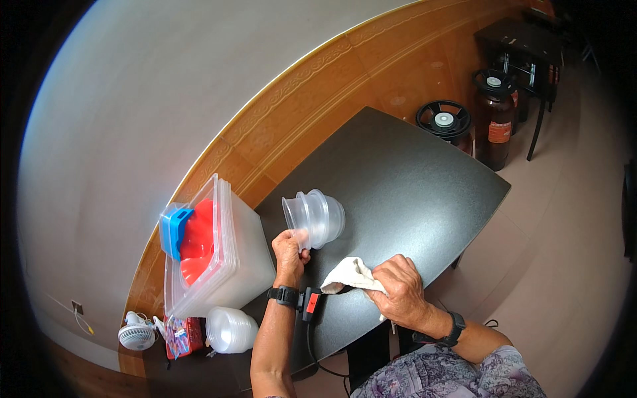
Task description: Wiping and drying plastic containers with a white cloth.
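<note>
My left hand (291, 253) grips the rim of a short stack of clear plastic bowls (318, 219), tipped on its side above the dark tabletop (398, 164). To the right, my right hand (400, 293) is closed around a white cloth (351, 273), whose loose end hangs toward my left wrist. The cloth and the bowls are apart. Both wrists wear black straps, and the left one carries a small black and red device with a cable.
Left of the bowls stand nested clear plastic bins (249, 258) holding red and blue items. Nearby are more stacked clear bowls (231, 331), a red box (183, 338) and a small white fan (137, 333). Large brown bottles (495, 129) stand on the floor past the table.
</note>
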